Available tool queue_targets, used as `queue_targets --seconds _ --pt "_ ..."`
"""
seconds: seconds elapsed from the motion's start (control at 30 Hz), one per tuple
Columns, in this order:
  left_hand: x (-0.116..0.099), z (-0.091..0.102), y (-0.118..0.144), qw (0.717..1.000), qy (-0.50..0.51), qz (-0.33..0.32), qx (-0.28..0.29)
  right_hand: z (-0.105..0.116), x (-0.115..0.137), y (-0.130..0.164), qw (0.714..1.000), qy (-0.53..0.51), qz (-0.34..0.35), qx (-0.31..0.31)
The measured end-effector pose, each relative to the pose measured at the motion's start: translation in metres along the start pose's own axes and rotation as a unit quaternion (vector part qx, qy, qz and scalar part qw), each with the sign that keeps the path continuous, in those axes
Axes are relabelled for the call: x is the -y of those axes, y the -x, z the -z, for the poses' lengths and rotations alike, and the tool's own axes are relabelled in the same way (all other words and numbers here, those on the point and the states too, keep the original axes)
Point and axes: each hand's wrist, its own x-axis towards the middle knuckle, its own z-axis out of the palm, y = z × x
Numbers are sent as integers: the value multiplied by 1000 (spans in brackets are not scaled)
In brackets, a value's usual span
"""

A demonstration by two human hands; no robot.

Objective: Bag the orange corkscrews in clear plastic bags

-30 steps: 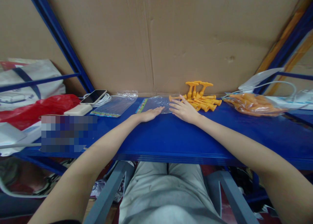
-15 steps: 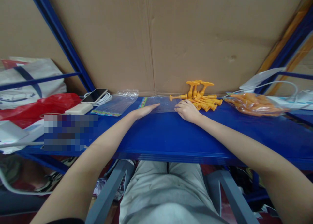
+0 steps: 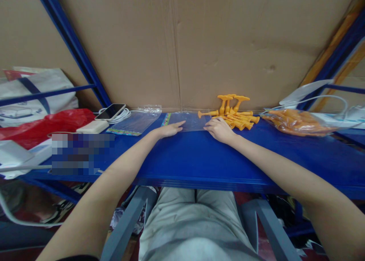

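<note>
A clear plastic bag [image 3: 191,121] with a colourful printed strip at its left end lies flat on the blue table [image 3: 188,158]. My left hand [image 3: 170,130] rests on its left part, fingers stretched out and a little apart. At the right end, my right hand [image 3: 219,129] has its fingers bent together on the bag's edge; the fingertips are partly hidden. Just behind and beside that hand is a pile of orange plastic toy hammer-like pieces [image 3: 242,120]. Several of them stand upright at the back, and one lies across the bag's far right corner.
Another clear bag [image 3: 134,122] lies to the left, near a phone [image 3: 110,112], a coiled white cable and a white box [image 3: 92,127]. Red plastic [image 3: 57,124] is at far left. A filled bag of orange pieces [image 3: 299,121] sits right. Cardboard [image 3: 176,48] stands behind.
My left hand has drawn back slightly to the left, and its fingers have spread and lowered onto the bag. My right hand stays nearly in place at the bag's right end.
</note>
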Motion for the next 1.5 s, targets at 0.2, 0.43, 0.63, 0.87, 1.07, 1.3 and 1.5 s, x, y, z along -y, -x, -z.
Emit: queue_targets --seconds 0.2,0.43,0.63,0.87,1.07,1.3,1.5 --pt "13 0 -2 998 -68 19 -2 6 -5 4 999 14 -26 -13" --pt "33 7 0 998 -65 24 11 33 -29 15 969 63 -236 26" --pt "45 9 1 996 -72 45 3 36 -39 20 915 44 -369 159" --pt "43 11 2 996 -71 52 8 39 -20 15 899 11 -381 215" --pt "47 11 1 996 -70 50 6 41 -28 14 901 -4 -388 197" --pt "48 11 1 997 -68 47 4 43 -46 16 865 -214 -450 60" --pt "41 12 4 996 -66 59 12 51 -41 10 719 -451 -521 -87"
